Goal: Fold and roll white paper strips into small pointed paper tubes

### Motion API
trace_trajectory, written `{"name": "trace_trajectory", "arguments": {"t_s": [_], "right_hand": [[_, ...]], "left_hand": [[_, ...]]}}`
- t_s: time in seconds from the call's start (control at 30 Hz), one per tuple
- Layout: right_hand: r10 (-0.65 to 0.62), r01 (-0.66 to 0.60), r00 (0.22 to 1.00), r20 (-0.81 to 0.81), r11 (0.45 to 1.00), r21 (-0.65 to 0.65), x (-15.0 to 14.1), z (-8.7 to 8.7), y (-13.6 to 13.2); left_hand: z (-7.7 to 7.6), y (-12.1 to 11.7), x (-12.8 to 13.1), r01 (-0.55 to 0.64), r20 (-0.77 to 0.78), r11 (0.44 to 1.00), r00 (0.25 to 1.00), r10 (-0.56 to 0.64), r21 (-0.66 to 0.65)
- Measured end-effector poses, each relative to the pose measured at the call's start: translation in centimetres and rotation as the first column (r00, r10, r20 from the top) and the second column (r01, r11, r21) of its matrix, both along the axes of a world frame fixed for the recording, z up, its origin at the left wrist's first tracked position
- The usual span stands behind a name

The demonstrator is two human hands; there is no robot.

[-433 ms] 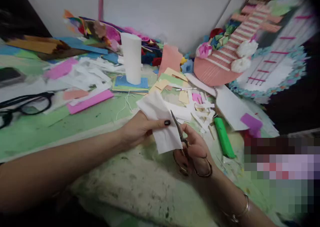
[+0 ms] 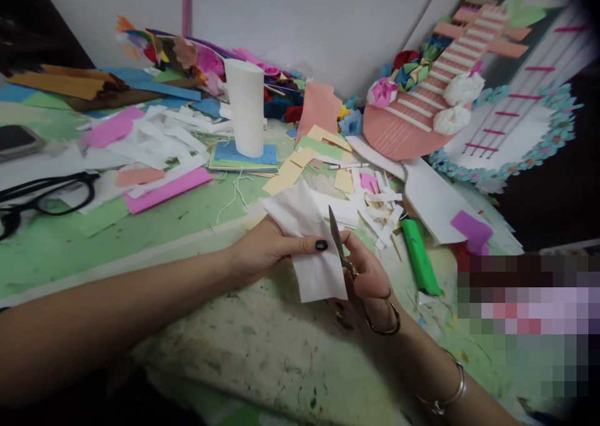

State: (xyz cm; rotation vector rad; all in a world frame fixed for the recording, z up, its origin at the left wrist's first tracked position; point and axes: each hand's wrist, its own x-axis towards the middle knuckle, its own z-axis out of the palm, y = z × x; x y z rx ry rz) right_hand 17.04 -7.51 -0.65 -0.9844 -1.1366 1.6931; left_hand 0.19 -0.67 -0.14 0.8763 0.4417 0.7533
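Note:
My left hand point(image 2: 265, 246) pinches a white sheet of tissue paper point(image 2: 307, 238) between thumb and fingers, above the green table point(image 2: 70, 245). My right hand point(image 2: 370, 282) grips small gold-handled scissors point(image 2: 356, 276), fingers through the loops. The blades point up and lie against the right edge of the paper. A bracelet circles my right wrist.
A white paper roll point(image 2: 244, 107) stands on blue and green sheets behind. Black glasses point(image 2: 44, 198) lie at the left. A green lighter-like object point(image 2: 419, 257) and white paper strips point(image 2: 379, 210) sit right of my hands. Coloured paper crafts point(image 2: 422, 101) fill the back right.
Both hands shifted slightly right with the paper and scissors. The scissor blades sit a little further along the paper's edge.

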Motion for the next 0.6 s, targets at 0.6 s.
{"name": "trace_trajectory", "arguments": {"t_s": [0.6], "right_hand": [[0.089,-0.089,0.992,-0.088,0.996,0.003,0.2,0.3,0.0]], "left_hand": [[0.9,1.0,-0.9,-0.047,-0.004,0.998,0.999,0.047,-0.036]]}}
